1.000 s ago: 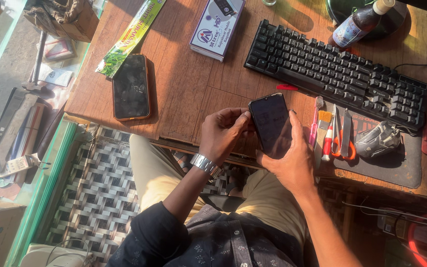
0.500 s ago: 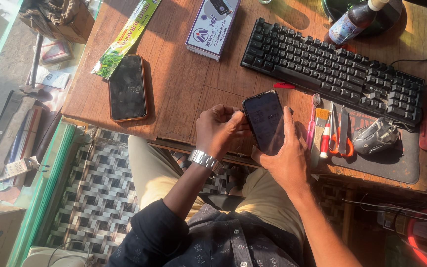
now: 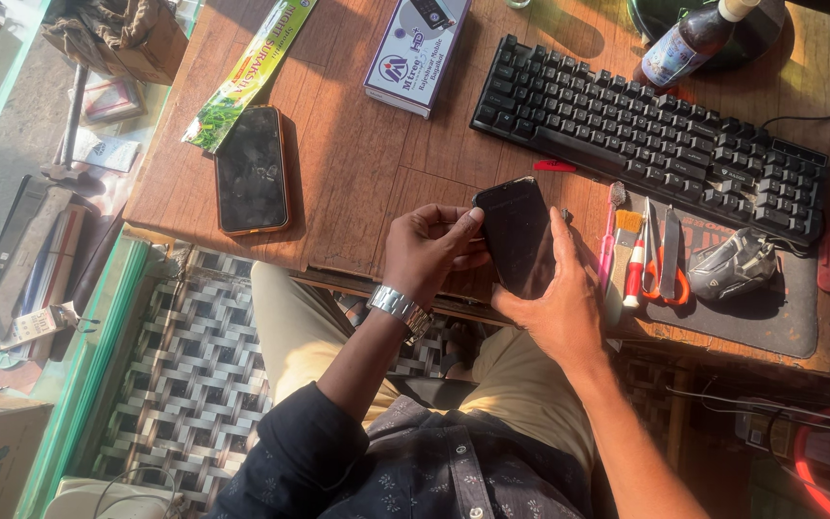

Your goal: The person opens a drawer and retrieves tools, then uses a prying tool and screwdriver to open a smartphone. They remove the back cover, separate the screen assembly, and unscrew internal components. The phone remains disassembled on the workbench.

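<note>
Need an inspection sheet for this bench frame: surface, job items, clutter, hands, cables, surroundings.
Surface: wooden desk, sunlit, scuffed.
Job's things: dark smartphone, screen off, held above the desk's front edge.
Clutter: second phone in an orange case, black keyboard, blue box, green packet, bottle, brush and hand tools on a mat, mouse.
Hands: left hand pinches the smartphone's edge; right hand cradles it.
Cables: black cable behind the keyboard.
Surroundings: woven seat, glass counter at left.
</note>
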The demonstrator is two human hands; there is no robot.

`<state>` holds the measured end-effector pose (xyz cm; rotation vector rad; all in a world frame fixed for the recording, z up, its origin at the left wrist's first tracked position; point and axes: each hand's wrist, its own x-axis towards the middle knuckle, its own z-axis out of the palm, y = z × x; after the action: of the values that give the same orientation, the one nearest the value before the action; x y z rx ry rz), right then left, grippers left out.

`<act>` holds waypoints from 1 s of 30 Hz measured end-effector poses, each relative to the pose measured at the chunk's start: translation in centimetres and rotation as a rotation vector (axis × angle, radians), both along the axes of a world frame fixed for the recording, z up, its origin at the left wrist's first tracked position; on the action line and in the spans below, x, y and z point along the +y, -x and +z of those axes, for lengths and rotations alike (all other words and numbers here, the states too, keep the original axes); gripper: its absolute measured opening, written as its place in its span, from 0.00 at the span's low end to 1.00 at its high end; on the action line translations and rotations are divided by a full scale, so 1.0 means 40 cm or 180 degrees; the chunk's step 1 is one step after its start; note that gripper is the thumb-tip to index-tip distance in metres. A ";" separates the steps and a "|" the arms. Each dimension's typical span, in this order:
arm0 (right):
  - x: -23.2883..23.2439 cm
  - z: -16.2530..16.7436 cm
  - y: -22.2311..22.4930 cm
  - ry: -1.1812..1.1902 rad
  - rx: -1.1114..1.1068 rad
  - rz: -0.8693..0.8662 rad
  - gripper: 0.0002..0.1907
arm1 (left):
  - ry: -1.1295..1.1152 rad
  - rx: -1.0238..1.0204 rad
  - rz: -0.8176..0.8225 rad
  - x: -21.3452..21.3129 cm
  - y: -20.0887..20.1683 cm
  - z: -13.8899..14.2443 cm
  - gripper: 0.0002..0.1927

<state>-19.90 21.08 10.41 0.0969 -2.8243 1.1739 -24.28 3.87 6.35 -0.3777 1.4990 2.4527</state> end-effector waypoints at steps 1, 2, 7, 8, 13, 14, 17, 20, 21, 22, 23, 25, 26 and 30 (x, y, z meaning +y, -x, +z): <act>-0.001 0.002 0.000 -0.0046 0.0006 -0.0003 0.57 | -0.0016 0.0097 0.0002 0.001 0.001 -0.002 0.16; -0.001 0.003 0.000 -0.0091 0.0013 -0.0009 0.57 | -0.0105 0.0112 -0.0018 0.001 0.002 -0.005 0.14; -0.001 0.001 0.002 0.0129 -0.0129 -0.0052 0.56 | -0.0514 -0.0071 -0.0073 -0.016 -0.001 -0.025 0.10; 0.000 -0.001 0.003 0.0051 0.0059 0.0031 0.56 | -0.0566 -0.0073 -0.0086 -0.019 -0.001 -0.029 0.09; 0.005 -0.008 0.007 0.0116 -0.0180 -0.0086 0.57 | -0.0696 -0.0055 -0.0132 -0.024 -0.002 -0.037 0.09; 0.006 -0.008 0.007 0.0090 -0.0211 -0.0114 0.57 | -0.0694 -0.0061 -0.0133 -0.024 -0.003 -0.038 0.09; 0.008 -0.009 0.006 0.0241 -0.0185 -0.0022 0.57 | -0.0687 -0.0087 -0.0137 -0.033 -0.006 -0.038 0.09; 0.009 -0.012 0.006 0.0131 -0.0296 -0.0084 0.57 | -0.0621 -0.0156 -0.0077 -0.061 -0.008 -0.037 0.09; 0.010 -0.014 0.007 0.0140 -0.0267 -0.0062 0.57 | -0.0573 -0.0198 -0.0016 -0.072 -0.006 -0.036 0.09; 0.010 -0.015 0.008 0.0145 -0.0237 -0.0043 0.57 | -0.0527 -0.0238 0.0043 -0.084 -0.003 -0.034 0.09; 0.011 -0.017 0.008 0.0152 -0.0209 -0.0023 0.57 | -0.0369 -0.0173 0.0151 -0.098 0.001 -0.032 0.09; 0.012 -0.018 0.009 0.0172 -0.0266 -0.0033 0.58 | -0.0044 -0.0036 0.0376 -0.133 0.012 -0.025 0.09; 0.011 -0.017 0.009 0.0182 -0.0298 -0.0036 0.58 | 0.0145 0.0032 0.0476 -0.152 0.019 -0.019 0.09; 0.005 -0.003 0.009 0.0122 -0.0307 -0.0068 0.58 | 0.1045 0.0179 0.0813 -0.218 0.038 0.009 0.11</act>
<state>-20.25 21.30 10.30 0.0079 -2.8755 1.2608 -25.79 -4.87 6.71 -0.5993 1.9962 2.4135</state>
